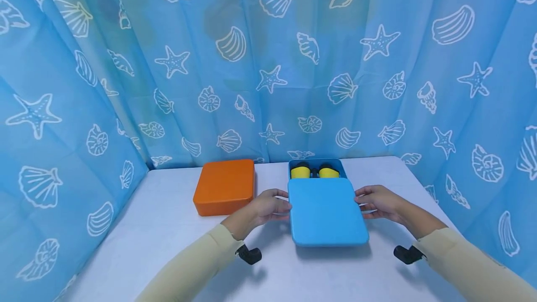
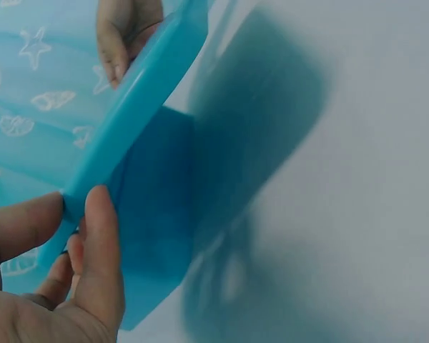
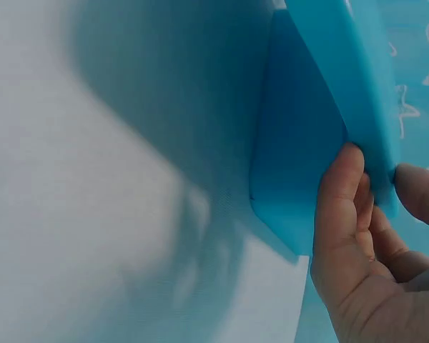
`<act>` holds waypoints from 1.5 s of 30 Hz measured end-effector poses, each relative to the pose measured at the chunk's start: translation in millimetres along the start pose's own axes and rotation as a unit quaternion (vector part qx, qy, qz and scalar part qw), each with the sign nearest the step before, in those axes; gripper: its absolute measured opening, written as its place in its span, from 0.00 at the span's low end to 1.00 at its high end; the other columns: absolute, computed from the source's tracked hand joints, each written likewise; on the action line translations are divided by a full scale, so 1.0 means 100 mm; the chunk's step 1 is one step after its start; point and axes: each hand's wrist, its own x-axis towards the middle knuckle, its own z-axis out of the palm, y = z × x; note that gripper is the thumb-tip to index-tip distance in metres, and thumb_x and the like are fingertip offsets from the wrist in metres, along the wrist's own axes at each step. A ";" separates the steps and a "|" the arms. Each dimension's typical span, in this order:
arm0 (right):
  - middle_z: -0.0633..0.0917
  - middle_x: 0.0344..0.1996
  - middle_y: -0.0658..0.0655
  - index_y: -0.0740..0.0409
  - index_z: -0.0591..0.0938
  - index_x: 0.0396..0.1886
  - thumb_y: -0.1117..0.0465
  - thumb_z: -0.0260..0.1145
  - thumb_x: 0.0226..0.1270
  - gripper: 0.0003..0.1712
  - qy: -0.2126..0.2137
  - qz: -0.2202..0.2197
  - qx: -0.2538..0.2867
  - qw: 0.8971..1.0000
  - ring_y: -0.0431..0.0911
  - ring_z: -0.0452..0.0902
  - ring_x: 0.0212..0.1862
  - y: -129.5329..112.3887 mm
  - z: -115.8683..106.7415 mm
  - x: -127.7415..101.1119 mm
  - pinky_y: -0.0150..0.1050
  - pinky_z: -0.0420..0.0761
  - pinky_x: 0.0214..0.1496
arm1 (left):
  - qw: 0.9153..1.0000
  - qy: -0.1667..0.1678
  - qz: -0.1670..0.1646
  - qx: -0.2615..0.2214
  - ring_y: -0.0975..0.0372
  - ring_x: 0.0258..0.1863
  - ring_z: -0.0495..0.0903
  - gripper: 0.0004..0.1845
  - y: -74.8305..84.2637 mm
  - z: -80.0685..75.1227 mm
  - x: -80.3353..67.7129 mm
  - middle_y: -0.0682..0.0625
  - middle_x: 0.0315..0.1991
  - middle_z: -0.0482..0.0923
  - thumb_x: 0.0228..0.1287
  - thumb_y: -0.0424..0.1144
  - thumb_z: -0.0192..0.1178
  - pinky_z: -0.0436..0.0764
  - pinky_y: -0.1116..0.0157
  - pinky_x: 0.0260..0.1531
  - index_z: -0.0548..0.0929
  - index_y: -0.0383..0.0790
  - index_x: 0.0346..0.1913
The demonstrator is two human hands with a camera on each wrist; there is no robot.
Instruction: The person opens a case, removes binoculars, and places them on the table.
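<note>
A light blue square lid (image 1: 328, 212) is held between both hands, above and in front of a blue box (image 1: 295, 164). Inside the box lies a pair of binoculars (image 1: 300, 172), yellow and black; the lid hides its lower part. My left hand (image 1: 270, 206) pinches the lid's left edge, thumb on one side and fingers on the other, as the left wrist view shows. On the opposite edge my right hand (image 1: 376, 203) grips the lid the same way. In both wrist views the lid is tilted over the box wall (image 3: 293, 136).
An orange lidded box (image 1: 226, 184) stands left of the blue one on the white table (image 1: 176, 227). Behind and at both sides hangs a blue curtain (image 1: 289, 106) with white shell and starfish prints.
</note>
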 end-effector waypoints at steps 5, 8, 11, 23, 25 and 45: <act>0.78 0.49 0.64 0.72 0.65 0.64 0.56 0.61 0.72 0.31 0.008 0.000 -0.004 1.000 0.54 0.78 0.46 0.07 0.01 -0.12 0.49 0.83 0.45 | 1.000 0.001 0.000 0.003 0.52 0.43 0.81 0.22 -0.09 0.05 -0.05 0.40 0.45 0.79 0.63 0.34 0.65 0.84 0.56 0.42 0.73 0.35 0.58; 0.78 0.49 0.64 0.72 0.65 0.64 0.57 0.62 0.72 0.30 0.006 0.001 -0.003 1.000 0.54 0.78 0.46 0.10 0.03 -0.19 0.49 0.83 0.46 | 1.000 -0.002 0.001 0.000 0.52 0.42 0.81 0.22 -0.15 0.07 -0.10 0.40 0.45 0.79 0.63 0.33 0.65 0.84 0.56 0.42 0.73 0.35 0.58; 0.78 0.49 0.63 0.72 0.66 0.63 0.56 0.62 0.71 0.30 0.005 -0.001 -0.001 1.000 0.54 0.78 0.46 0.13 0.06 -0.26 0.49 0.83 0.45 | 1.000 -0.004 0.004 -0.002 0.53 0.42 0.82 0.21 -0.21 0.10 -0.17 0.40 0.45 0.79 0.63 0.32 0.65 0.84 0.55 0.42 0.73 0.34 0.58; 0.79 0.46 0.62 0.72 0.67 0.62 0.58 0.62 0.71 0.28 -0.043 0.000 0.045 0.998 0.54 0.78 0.44 0.34 0.21 -0.51 0.50 0.83 0.46 | 1.000 0.018 -0.011 0.013 0.54 0.38 0.81 0.20 -0.46 0.19 -0.49 0.40 0.42 0.78 0.61 0.29 0.65 0.85 0.57 0.38 0.74 0.35 0.56; 0.79 0.46 0.62 0.72 0.67 0.63 0.58 0.62 0.71 0.29 -0.052 0.005 0.051 0.997 0.54 0.78 0.44 0.37 0.23 -0.55 0.50 0.83 0.46 | 1.000 0.019 -0.016 0.015 0.54 0.38 0.81 0.20 -0.48 0.19 -0.53 0.40 0.41 0.78 0.61 0.28 0.65 0.85 0.57 0.38 0.74 0.35 0.55; 0.81 0.44 0.62 0.73 0.67 0.62 0.60 0.60 0.72 0.27 -0.070 0.040 0.070 0.994 0.53 0.79 0.44 0.55 0.26 -0.66 0.51 0.82 0.47 | 0.998 0.028 -0.005 0.050 0.54 0.36 0.82 0.20 -0.71 0.31 -0.60 0.42 0.40 0.77 0.60 0.29 0.67 0.85 0.58 0.35 0.74 0.37 0.54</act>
